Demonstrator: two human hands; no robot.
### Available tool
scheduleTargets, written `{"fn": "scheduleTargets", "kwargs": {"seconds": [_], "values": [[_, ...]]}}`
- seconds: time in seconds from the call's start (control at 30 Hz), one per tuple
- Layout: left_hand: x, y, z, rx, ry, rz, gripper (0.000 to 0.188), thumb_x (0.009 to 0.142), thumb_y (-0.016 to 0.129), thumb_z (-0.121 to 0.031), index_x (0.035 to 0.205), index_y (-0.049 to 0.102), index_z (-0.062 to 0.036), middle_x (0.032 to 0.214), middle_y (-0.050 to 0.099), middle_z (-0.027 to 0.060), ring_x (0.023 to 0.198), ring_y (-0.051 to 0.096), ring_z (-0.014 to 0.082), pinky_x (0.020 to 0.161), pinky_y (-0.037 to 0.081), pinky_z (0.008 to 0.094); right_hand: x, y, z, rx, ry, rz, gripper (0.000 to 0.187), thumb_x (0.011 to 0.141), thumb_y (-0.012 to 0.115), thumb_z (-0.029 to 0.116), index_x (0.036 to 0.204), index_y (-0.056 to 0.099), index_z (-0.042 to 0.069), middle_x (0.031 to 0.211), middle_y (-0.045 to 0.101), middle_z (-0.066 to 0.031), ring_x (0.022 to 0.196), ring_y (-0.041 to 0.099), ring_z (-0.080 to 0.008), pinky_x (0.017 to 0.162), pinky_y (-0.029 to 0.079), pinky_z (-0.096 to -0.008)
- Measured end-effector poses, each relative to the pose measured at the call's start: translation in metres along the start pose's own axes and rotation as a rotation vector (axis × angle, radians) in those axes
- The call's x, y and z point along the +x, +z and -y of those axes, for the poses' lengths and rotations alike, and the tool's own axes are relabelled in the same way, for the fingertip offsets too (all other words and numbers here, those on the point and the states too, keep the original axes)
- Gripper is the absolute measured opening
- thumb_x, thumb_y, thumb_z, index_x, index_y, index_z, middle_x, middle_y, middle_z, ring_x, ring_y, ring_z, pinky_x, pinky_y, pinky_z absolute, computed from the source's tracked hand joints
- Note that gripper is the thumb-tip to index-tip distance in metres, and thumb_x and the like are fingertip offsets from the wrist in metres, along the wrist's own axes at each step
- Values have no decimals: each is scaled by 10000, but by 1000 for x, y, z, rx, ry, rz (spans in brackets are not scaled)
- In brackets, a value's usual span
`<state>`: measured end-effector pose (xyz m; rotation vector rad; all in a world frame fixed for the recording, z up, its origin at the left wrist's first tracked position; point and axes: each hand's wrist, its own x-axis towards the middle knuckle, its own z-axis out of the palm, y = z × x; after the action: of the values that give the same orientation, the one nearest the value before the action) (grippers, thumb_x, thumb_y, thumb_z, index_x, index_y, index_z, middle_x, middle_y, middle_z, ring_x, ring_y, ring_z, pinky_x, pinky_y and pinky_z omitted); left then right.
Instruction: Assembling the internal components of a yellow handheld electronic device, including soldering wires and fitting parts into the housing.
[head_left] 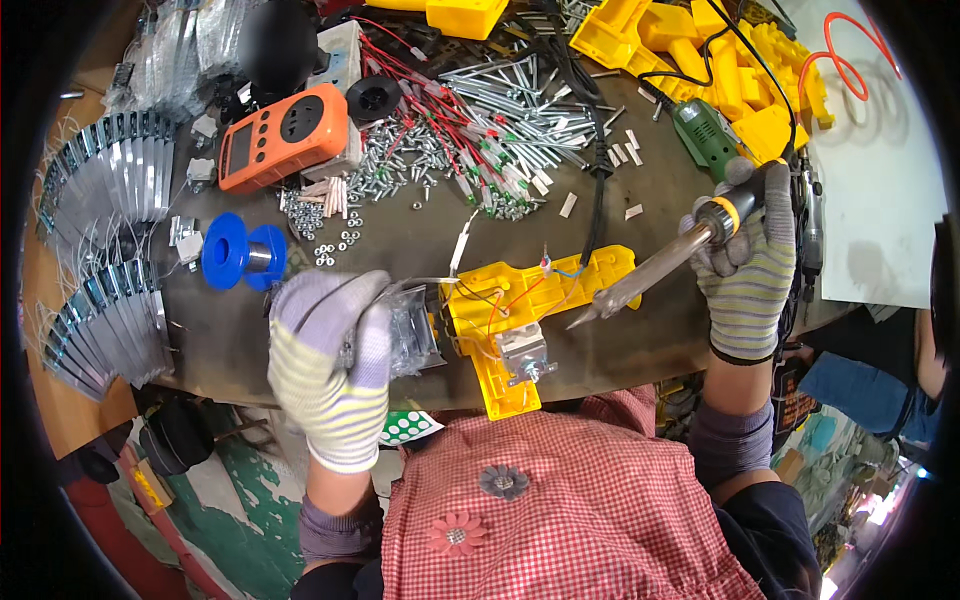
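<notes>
A yellow housing [520, 310] lies at the near edge of the bench [400, 240], wires and a metal part showing inside it. The gloved left hand [330, 365], just left of it, pinches a thin solder wire [430, 281] that reaches toward the housing. The gloved right hand [745, 270], to the right, is closed around a soldering iron [650, 278] whose tip points at the housing. Farther off lie a blue spool [243, 252], an orange meter [283, 137] and loose screws [490, 120].

Both gloved forearms rise from below, left hand [330, 365] pinching closed, right hand [745, 265] fisted.
</notes>
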<state>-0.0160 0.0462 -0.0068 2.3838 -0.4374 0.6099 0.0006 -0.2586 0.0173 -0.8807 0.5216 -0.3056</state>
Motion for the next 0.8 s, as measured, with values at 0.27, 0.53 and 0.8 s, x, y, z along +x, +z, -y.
{"fn": "scheduleTargets", "kwargs": {"seconds": [0.27, 0.53, 0.8], "values": [[-9, -5, -25, -93, -9, 72, 312, 715, 781, -42, 1019, 789, -112, 734, 547, 36, 691, 532, 236, 664, 446, 372, 10, -26, -13, 14, 68, 285, 291, 1041, 542, 372, 1161, 589, 111, 977, 691, -19, 699, 681, -178, 596, 592, -337], [-13, -1, -26, 49, -70, 115, 326, 713, 773, -66, 1026, 797, -152, 975, 694, 93, 846, 636, 286, 780, 494, 393, 2, 5, -20, -320, -126, 166, 477, 1050, 469, 481, 1017, 661, 46, 689, 528, 51, 496, 381, -3, 459, 276, -164], [-6, -5, -31, 47, -9, 130, 252, 751, 699, 19, 984, 772, -43, 858, 670, 107, 782, 629, 240, 752, 495, 337, -2, 7, -17, -377, -129, 199, 492, 1037, 486, 498, 1007, 659, 39, 664, 532, 41, 478, 372, -2, 450, 271, -170]]}}
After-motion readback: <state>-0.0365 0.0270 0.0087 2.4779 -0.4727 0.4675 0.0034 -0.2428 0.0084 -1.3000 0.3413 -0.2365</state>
